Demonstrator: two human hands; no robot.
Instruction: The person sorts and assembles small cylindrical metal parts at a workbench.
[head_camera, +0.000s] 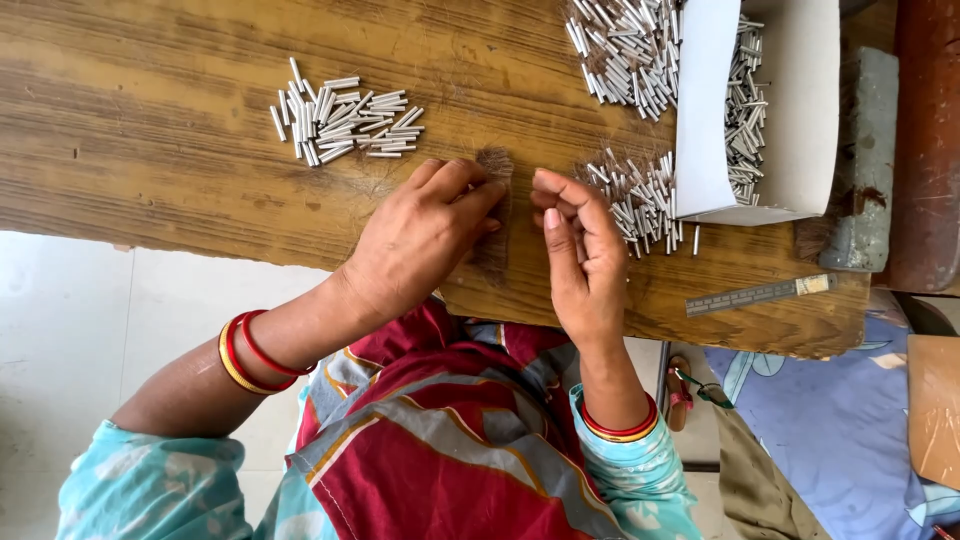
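Fingers of the left hand (420, 235) pinched the dark brown tuft of bristle fibres (493, 215) flat on the worn wooden table (150, 120); the right hand (580, 250) hovered beside it, fingers loosely curled and empty. Firm, even pressure would have kept the fibres aligned.

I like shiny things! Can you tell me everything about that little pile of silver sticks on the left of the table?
The pile of silver sticks is a loose heap of short, thin tubes that look like shiny metal. They lie flat on the worn wooden table, criss-crossed, most pointing roughly the same way, a few strays at the edge. Nothing touches them; the left hand is nearby, below and to the right.
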